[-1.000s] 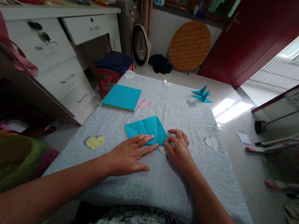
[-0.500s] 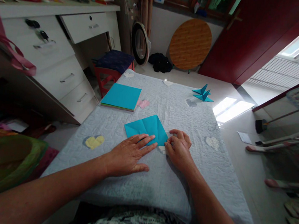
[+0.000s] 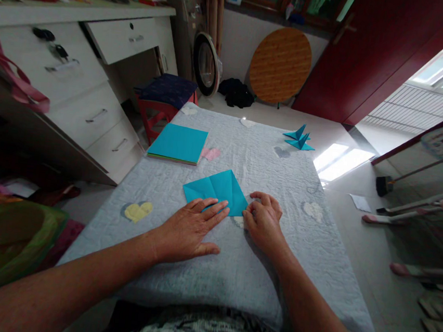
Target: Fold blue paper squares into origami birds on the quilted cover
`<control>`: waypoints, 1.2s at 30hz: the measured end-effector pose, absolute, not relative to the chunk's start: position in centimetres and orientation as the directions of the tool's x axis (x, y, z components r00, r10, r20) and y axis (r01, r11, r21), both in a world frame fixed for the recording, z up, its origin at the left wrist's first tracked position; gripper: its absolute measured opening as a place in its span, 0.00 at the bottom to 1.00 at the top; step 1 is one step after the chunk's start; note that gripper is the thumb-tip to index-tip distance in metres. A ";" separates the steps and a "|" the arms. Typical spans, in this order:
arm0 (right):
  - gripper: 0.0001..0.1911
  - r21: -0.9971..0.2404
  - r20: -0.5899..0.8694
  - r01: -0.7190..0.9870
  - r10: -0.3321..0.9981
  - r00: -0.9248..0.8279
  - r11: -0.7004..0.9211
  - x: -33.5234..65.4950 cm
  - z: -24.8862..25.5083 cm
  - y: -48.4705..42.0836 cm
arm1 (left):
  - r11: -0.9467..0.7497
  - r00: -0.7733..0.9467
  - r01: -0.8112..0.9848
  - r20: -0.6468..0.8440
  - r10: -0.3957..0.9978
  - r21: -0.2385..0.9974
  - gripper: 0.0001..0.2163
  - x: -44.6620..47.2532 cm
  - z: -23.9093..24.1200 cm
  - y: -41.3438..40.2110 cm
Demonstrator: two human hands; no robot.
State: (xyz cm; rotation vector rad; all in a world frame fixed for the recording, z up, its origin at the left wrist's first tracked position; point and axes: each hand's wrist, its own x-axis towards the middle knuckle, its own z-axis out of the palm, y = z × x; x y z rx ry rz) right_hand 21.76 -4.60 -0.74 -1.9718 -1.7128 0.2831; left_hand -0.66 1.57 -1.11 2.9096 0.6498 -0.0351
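A partly folded teal paper [image 3: 219, 188] lies on the grey quilted table cover [image 3: 236, 261] in front of me. My left hand [image 3: 190, 229] lies flat with its fingers stretched out, the fingertips pressing the paper's near edge. My right hand [image 3: 265, 221] is curled, its thumb and fingers pinching the paper's right corner.
A stack of teal square sheets [image 3: 179, 143] sits at the far left of the table. A finished teal folded figure [image 3: 298, 139] stands at the far right. White drawers [image 3: 94, 107] and a red stool [image 3: 160, 109] are to the left; a broom [image 3: 412, 176] lies on the floor to the right.
My left fingers have slid slightly leftward and back along the paper's near edge. My right hand stays pinched at the paper's corner.
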 end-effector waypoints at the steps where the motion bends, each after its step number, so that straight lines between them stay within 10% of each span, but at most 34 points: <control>1: 0.09 -0.499 0.168 0.863 0.968 0.188 -0.081 21.8 -0.8 -4.6 | -0.893 0.905 0.424 -0.068 0.419 0.150 0.38 -0.7 -1.0 1.6; 26: 0.03 -0.462 0.215 0.871 0.932 0.293 -0.167 23.8 -1.1 -5.7 | -0.898 0.910 0.414 -0.026 0.415 0.152 0.34 -0.8 -1.1 1.6; 36: 0.09 -0.602 0.440 0.765 0.895 0.077 0.230 22.0 0.2 -6.3 | -0.890 0.904 0.427 -0.070 0.421 0.161 0.35 -0.7 -0.7 1.6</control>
